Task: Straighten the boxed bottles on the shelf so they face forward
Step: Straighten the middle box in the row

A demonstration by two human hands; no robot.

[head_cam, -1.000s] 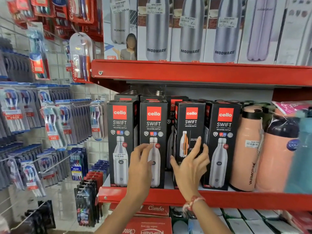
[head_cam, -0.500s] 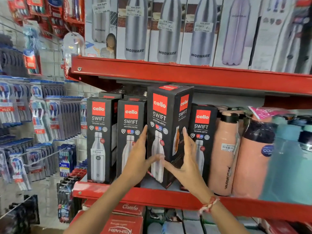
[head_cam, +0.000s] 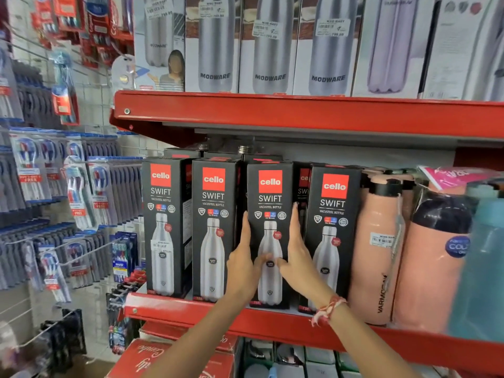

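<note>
Several black "cello SWIFT" bottle boxes stand in a row on the red shelf (head_cam: 191, 315). The third box (head_cam: 270, 192) faces forward, its front panel square to me. My left hand (head_cam: 242, 266) presses on its left side and my right hand (head_cam: 296, 257) on its right side, thumbs meeting on the front panel. The boxes to its left (head_cam: 214, 214) and right (head_cam: 331, 214) also face forward. Another box stands partly hidden behind, between the third and fourth.
Peach-coloured flasks (head_cam: 379, 246) and a teal bottle (head_cam: 482, 268) crowd the shelf's right side. White Modware boxes (head_cam: 270, 45) line the upper red shelf (head_cam: 300, 113). Toothbrush packs (head_cam: 79, 192) hang on pegs at the left. Red cartons lie below.
The third box was lifted out tilted and turned; it now stands back in the row with its front panel facing me. Both hands stayed on its sides.
</note>
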